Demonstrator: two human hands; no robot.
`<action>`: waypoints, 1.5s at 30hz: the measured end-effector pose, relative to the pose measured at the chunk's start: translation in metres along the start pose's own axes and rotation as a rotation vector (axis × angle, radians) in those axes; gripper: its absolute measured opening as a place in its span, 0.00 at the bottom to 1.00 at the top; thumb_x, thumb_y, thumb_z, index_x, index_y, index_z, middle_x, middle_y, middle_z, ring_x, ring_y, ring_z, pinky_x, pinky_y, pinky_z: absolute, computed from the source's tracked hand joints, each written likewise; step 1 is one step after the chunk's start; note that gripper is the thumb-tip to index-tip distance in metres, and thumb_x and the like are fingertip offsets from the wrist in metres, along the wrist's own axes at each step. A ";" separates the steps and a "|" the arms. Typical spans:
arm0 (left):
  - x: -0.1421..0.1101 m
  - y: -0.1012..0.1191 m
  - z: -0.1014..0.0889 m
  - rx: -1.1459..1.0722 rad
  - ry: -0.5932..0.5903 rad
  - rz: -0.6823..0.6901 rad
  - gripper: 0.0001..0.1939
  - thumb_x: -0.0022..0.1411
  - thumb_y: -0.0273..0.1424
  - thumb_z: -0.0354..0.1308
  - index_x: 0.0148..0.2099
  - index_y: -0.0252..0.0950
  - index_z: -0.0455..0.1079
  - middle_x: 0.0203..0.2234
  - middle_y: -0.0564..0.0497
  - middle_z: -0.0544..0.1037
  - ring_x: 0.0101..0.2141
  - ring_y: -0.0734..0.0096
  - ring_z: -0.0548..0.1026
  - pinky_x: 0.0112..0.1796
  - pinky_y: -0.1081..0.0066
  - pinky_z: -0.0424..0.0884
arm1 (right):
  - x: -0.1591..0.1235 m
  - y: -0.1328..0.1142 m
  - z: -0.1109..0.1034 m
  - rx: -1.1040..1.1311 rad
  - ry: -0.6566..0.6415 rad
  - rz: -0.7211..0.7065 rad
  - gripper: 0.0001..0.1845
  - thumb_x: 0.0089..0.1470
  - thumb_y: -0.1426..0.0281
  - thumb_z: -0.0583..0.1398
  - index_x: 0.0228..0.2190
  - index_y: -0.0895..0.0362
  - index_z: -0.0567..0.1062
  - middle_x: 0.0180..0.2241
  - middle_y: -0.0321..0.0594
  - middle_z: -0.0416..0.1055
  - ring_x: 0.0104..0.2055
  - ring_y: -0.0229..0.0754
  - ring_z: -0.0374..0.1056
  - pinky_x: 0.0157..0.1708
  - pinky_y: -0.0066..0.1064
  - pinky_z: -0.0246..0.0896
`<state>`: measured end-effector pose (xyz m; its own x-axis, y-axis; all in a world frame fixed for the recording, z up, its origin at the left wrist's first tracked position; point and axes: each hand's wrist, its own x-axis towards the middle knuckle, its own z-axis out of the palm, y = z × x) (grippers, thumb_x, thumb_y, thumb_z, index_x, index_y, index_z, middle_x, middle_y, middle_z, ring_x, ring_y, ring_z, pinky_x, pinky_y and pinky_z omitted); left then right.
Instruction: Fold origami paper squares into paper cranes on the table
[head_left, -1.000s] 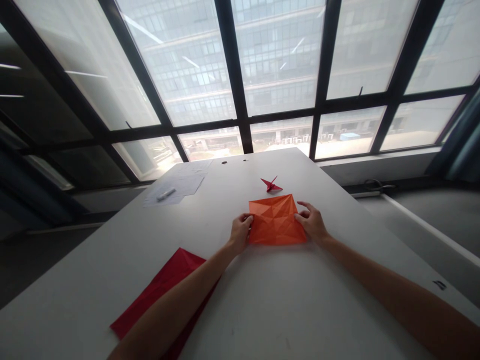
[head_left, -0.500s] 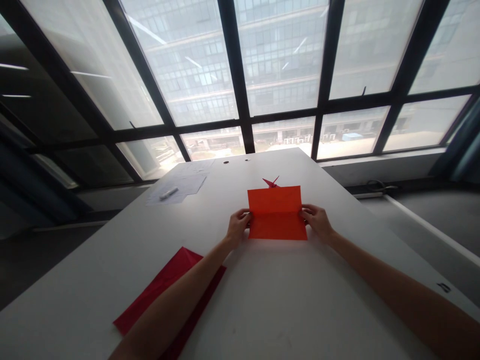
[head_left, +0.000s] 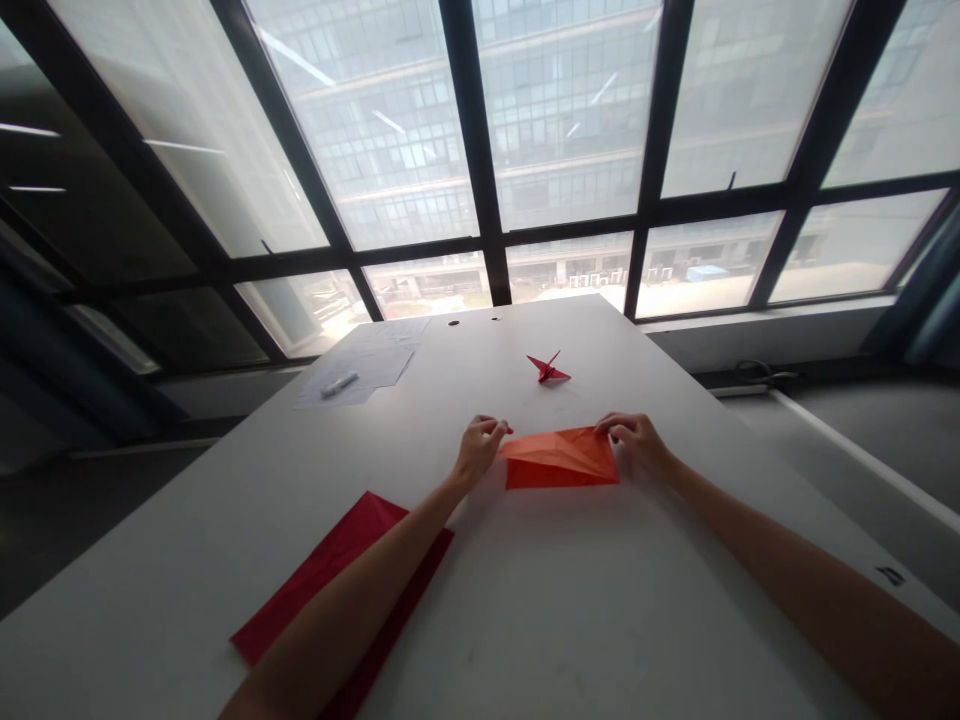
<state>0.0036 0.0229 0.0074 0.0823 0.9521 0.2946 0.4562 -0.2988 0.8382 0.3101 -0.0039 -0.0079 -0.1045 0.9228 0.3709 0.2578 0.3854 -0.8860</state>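
A sheet of orange origami paper (head_left: 562, 460) lies in front of me, its upper half bent over toward me into a loose, creased flap. My left hand (head_left: 480, 446) is closed in a pinch at the paper's left corner; the contact is partly hidden by the fingers. At the upper right corner, my right hand (head_left: 634, 440) pinches the paper between thumb and fingers. Just beyond the sheet stands a small red origami crane (head_left: 548, 370).
Red paper sheets (head_left: 322, 575) lie under my left forearm on the white table (head_left: 480, 620). Farther off at the left are printed papers (head_left: 390, 368) with a white marker-like stick (head_left: 339, 384) on them. Large windows (head_left: 570, 110) rise behind the table.
The orange paper was held up flat and open; now its top half has come down toward me. The crane, partly covered before, shows fully.
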 end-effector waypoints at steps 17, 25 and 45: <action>-0.039 0.023 0.017 0.594 -0.730 0.603 0.30 0.71 0.41 0.43 0.71 0.47 0.42 0.68 0.50 0.51 0.68 0.61 0.44 0.64 0.52 0.40 | -0.025 -0.017 0.044 -0.713 -0.360 -0.304 0.27 0.61 0.70 0.50 0.61 0.54 0.63 0.63 0.44 0.60 0.65 0.47 0.54 0.63 0.43 0.48; -0.036 0.014 0.015 0.751 -0.757 0.452 0.41 0.67 0.55 0.37 0.72 0.42 0.28 0.69 0.48 0.38 0.68 0.57 0.35 0.63 0.47 0.32 | -0.027 -0.007 0.040 -0.896 -0.550 -0.084 0.40 0.63 0.48 0.41 0.67 0.58 0.44 0.69 0.45 0.37 0.71 0.51 0.32 0.66 0.53 0.24; -0.032 0.014 0.016 0.539 -0.649 0.496 0.34 0.66 0.47 0.50 0.70 0.45 0.47 0.67 0.49 0.53 0.67 0.59 0.49 0.65 0.52 0.41 | -0.016 0.000 0.018 -0.701 -0.360 -0.128 0.27 0.63 0.64 0.50 0.62 0.53 0.61 0.65 0.44 0.55 0.69 0.47 0.44 0.66 0.51 0.33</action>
<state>0.0213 -0.0110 0.0026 0.7720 0.6257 0.1120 0.5688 -0.7587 0.3176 0.2943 -0.0184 -0.0185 -0.4474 0.8617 0.2394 0.7543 0.5074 -0.4167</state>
